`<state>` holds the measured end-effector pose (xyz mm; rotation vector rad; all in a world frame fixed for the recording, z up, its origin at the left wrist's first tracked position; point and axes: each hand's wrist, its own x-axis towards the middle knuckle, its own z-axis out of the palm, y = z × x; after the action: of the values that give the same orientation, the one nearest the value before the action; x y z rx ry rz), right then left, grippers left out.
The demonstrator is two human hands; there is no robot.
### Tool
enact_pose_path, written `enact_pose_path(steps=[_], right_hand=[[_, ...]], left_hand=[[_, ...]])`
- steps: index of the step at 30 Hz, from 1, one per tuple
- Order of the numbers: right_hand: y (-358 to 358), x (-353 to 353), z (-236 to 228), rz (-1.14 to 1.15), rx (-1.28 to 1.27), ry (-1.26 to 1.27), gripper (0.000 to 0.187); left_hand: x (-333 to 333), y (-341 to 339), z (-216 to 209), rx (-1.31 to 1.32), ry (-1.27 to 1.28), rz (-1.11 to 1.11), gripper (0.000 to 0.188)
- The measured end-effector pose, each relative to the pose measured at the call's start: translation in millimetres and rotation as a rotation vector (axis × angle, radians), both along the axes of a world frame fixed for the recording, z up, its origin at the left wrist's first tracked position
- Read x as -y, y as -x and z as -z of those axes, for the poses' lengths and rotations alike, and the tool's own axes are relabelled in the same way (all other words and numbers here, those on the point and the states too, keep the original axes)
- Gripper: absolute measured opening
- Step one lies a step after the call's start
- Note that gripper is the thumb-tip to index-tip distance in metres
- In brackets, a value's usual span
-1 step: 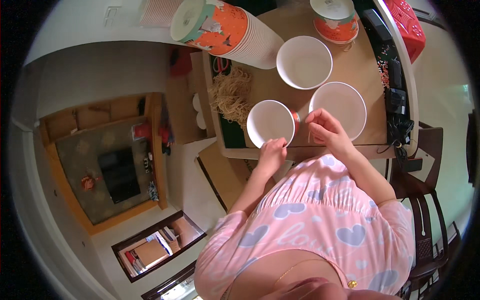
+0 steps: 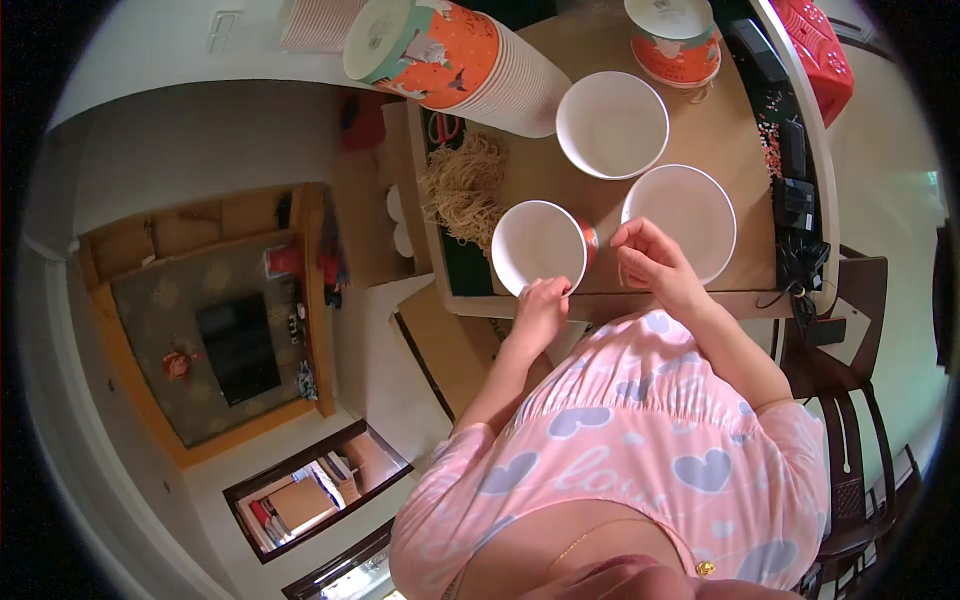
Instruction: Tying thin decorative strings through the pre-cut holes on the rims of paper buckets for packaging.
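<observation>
My left hand (image 2: 541,308) is closed on the near rim of a white-lined paper tub (image 2: 538,245), which is tilted so its open mouth faces me. An orange printed patch shows on the tub's right side. Just to the right, my right hand (image 2: 655,262) is held in a pinch in front of a second paper tub (image 2: 690,210). A thin pale strand seems to hang below its fingertips, too small to name. Behind these stands a third open tub (image 2: 612,125). Left of the tilted tub lies a tangled heap of tan string (image 2: 465,185).
A long nested stack of orange and white tubs (image 2: 465,65) lies at the back left, near red-handled scissors (image 2: 443,128). Upside-down tubs (image 2: 675,50) stand at the back right. Black adapters and cables (image 2: 795,205) line the table's right edge, beside a red plastic stool (image 2: 812,55).
The tilted tub and my left hand have shifted very slightly left. My right hand keeps its pinch in the same place.
</observation>
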<state>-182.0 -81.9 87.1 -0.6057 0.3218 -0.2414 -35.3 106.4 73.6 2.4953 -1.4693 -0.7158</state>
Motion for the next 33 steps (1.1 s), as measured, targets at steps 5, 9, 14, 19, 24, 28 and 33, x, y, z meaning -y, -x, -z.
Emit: enact_pose_path(steps=[5,9,14,19,24,28,33], right_hand=[[-20,-15,12,0.09,-0.019,0.292,0.008],[-31,-24,3,0.048,-0.086,0.528,0.01],[-25,-16,2,-0.051,-0.14,0.652,0.007],[-16,-21,20,-0.083,-0.236,0.977,0.004],[-23,-18,17,-0.052,-0.407,0.784,0.009],[-28,-21,31,0.072,-0.362,0.787,0.011],[-47,-31,35,0.15,-0.267,0.781,0.012]], left_hand=[[20,4,-48,-0.254,0.263,-0.255,0.049],[38,18,-52,-0.495,0.346,-0.294,0.028],[31,11,-41,-0.482,0.359,-0.386,0.009],[28,0,-43,-0.438,0.323,-0.363,0.008],[32,-7,-15,-0.426,0.425,-0.492,0.015],[39,-7,29,-0.273,0.379,-0.452,0.022],[15,-15,12,-0.277,0.448,-0.572,0.023]])
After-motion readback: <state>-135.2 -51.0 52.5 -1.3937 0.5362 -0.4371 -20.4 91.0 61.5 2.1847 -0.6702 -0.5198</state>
